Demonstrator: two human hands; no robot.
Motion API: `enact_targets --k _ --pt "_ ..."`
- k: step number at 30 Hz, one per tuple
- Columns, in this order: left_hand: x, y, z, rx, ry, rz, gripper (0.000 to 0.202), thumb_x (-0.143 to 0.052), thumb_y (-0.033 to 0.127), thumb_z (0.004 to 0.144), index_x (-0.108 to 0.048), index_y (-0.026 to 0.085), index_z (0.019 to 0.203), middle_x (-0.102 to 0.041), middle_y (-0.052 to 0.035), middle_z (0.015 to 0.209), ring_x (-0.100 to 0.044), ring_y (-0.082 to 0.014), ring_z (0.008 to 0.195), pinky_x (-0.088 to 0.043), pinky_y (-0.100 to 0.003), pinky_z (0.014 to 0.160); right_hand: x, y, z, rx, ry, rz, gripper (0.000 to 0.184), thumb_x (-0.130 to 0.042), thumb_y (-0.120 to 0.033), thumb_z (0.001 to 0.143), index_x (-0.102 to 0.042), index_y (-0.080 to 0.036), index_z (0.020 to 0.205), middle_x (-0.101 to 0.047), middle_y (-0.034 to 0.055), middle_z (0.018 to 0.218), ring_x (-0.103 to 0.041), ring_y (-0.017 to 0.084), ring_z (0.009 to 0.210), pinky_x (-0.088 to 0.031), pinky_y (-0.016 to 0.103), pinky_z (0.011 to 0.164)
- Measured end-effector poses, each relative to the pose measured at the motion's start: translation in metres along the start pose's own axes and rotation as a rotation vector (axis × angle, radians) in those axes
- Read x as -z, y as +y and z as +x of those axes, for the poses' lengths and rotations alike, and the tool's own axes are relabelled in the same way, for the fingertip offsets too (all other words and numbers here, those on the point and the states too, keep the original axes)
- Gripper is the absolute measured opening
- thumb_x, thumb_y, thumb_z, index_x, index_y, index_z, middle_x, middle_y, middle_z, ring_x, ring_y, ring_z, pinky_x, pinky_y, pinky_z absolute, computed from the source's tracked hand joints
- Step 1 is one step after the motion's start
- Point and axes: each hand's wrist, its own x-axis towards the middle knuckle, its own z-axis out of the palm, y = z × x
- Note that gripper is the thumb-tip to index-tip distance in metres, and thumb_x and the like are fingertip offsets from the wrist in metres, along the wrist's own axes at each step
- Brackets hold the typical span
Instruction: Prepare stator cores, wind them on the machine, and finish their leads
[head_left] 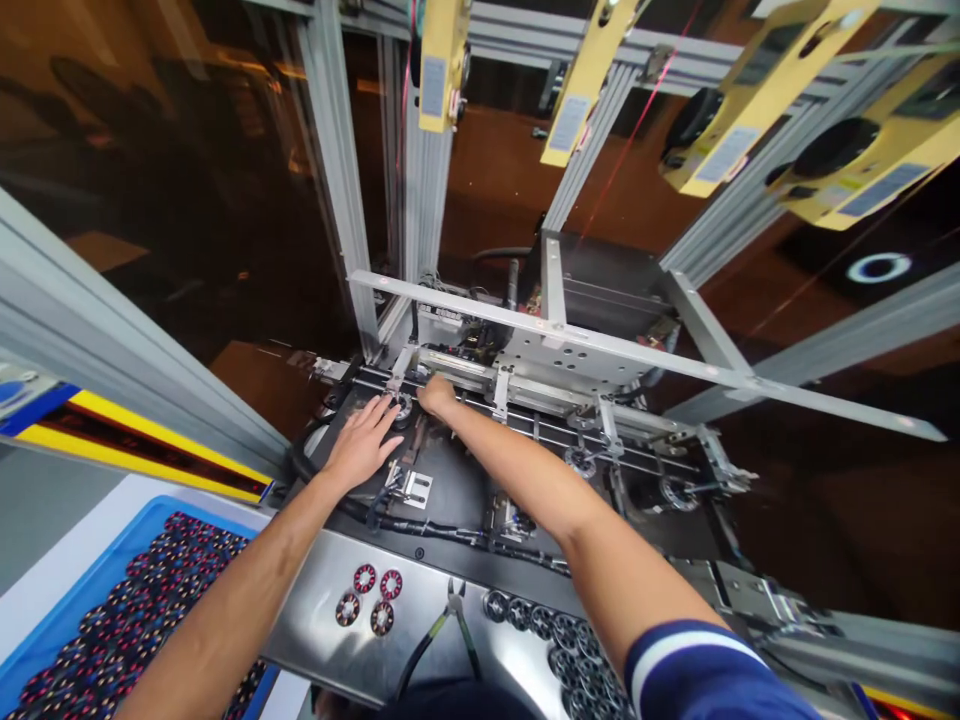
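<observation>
My left hand (363, 446) lies with its fingers stretched out and spread on the left end of the black machine bed (454, 480). Its fingertips reach the edge of a round metal part (403, 408) under the rail. Just right of that part, my right hand (436, 394) is closed against the metal rail area. Its fingers curl away from view, and whatever they grip is hidden. Similar round metal parts sit farther along the bed, one in the middle (580, 461) and one at the right (677, 492).
Side cutters (455, 600) with open handles lie on the steel ledge (330, 590), between several small wound rings (364, 579) and rows of round metal parts (541, 621). A blue tray (142, 520) holds many wound rings. A long metal bar (480, 315) crosses above the machine; yellow devices (442, 70) hang overhead.
</observation>
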Motion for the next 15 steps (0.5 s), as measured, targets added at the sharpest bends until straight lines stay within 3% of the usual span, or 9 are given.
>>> enact_targets --k 5,9,12,15 --pt "0.000 0.002 0.003 -0.016 -0.064 0.068 0.050 -0.049 0.037 0.093 -0.049 0.016 0.138 -0.043 -0.0132 0.151 -0.034 -0.0333 0.142 -0.037 -0.051 0.109 -0.001 0.007 -0.003 0.080 -0.145 0.100 0.032 -0.058 -0.035 0.093 -0.058 -0.015 0.118 -0.061 0.0077 0.117 -0.063 0.021 0.100 -0.055 0.041 0.084" --pt "0.003 0.004 0.004 -0.015 -0.101 0.116 0.050 -0.048 0.033 0.093 -0.048 0.015 0.139 -0.042 -0.0137 0.152 -0.035 -0.0339 0.141 -0.039 -0.051 0.107 -0.002 0.002 -0.010 0.131 -0.172 0.119 0.032 -0.058 -0.035 0.093 -0.058 -0.015 0.119 -0.061 0.0077 0.117 -0.063 0.021 0.099 -0.055 0.040 0.084" --pt "0.006 0.006 0.004 -0.016 -0.126 0.146 0.051 -0.049 0.031 0.092 -0.047 0.016 0.140 -0.040 -0.0127 0.153 -0.036 -0.0338 0.141 -0.039 -0.051 0.107 0.013 0.001 -0.031 0.231 -0.136 0.117 0.031 -0.058 -0.036 0.093 -0.058 -0.014 0.117 -0.062 0.0076 0.115 -0.063 0.020 0.098 -0.055 0.040 0.083" --pt "0.010 0.006 0.003 -0.017 -0.154 0.154 0.053 -0.051 0.029 0.090 -0.046 0.016 0.141 -0.038 -0.0130 0.154 -0.036 -0.0353 0.140 -0.038 -0.052 0.107 0.041 0.025 -0.072 0.403 -0.084 0.113 0.029 -0.061 -0.038 0.091 -0.063 -0.014 0.108 -0.067 0.0046 0.104 -0.065 0.017 0.090 -0.054 0.035 0.081"
